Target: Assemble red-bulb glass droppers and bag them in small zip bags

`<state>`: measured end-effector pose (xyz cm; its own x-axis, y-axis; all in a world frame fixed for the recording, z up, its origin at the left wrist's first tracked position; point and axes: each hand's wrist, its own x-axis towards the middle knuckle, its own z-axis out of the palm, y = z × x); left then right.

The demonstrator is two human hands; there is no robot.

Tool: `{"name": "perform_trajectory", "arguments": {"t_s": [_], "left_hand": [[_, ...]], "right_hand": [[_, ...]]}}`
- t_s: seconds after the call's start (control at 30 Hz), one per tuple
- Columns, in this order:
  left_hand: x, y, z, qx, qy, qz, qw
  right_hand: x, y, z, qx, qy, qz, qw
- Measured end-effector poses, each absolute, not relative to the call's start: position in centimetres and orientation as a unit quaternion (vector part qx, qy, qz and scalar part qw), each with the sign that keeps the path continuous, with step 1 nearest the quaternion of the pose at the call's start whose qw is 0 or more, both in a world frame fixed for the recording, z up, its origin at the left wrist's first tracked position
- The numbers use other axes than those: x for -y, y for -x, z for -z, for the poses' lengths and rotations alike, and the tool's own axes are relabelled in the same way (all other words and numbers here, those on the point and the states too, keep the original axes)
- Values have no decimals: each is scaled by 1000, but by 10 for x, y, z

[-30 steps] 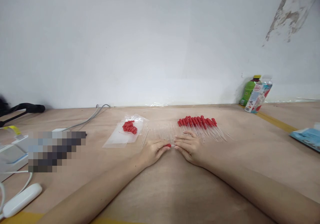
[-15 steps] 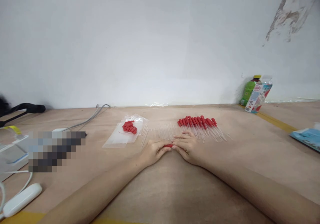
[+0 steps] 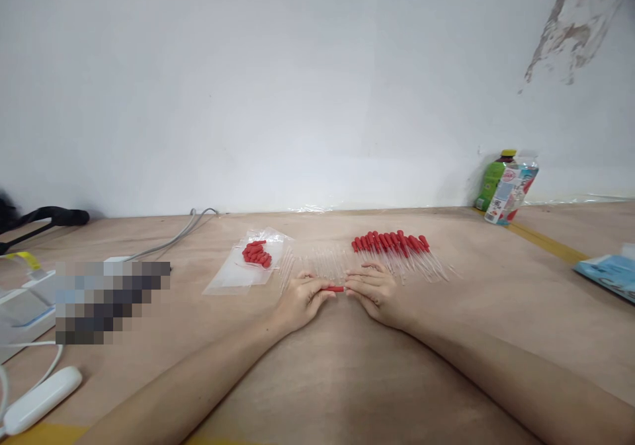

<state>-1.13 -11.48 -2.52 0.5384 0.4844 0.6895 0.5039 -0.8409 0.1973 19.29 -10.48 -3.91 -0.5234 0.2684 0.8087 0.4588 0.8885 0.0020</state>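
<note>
A red rubber dropper bulb (image 3: 335, 289) lies level between the fingertips of both hands. My left hand (image 3: 303, 301) pinches it at its left end between thumb and fingers. My right hand (image 3: 378, 297) is closed at the bulb's other end on a thin glass tube, mostly hidden by the fingers. Just beyond my hands lie several loose clear glass tubes (image 3: 325, 260). To the right of them rests a row of glass droppers with red bulbs (image 3: 389, 241). Several loose red bulbs (image 3: 256, 254) lie on a clear plastic bag (image 3: 228, 276) at the left.
A green bottle and a printed carton (image 3: 510, 190) stand by the wall at the right. A blue packet (image 3: 608, 273) lies at the right edge. On the left are a white power strip (image 3: 27, 323), cables (image 3: 169, 240), a white oblong device (image 3: 43, 400) and a blurred-out patch.
My hands have drawn slightly apart, and more of the red bulb shows between them. The things on the table have stayed in place.
</note>
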Motion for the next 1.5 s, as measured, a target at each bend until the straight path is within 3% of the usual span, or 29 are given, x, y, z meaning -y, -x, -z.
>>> {"name": "perform_trajectory", "arguments": {"t_s": [1.17, 1.4, 1.5], "left_hand": [[124, 11, 14, 373, 843, 350, -167], [121, 12, 15, 381, 821, 343, -250], [118, 15, 18, 357, 850, 333, -198]], "right_hand": [[106, -203, 34, 870, 137, 228, 414], [104, -204, 34, 874, 129, 236, 404], [106, -202, 34, 875, 143, 219, 407]]}}
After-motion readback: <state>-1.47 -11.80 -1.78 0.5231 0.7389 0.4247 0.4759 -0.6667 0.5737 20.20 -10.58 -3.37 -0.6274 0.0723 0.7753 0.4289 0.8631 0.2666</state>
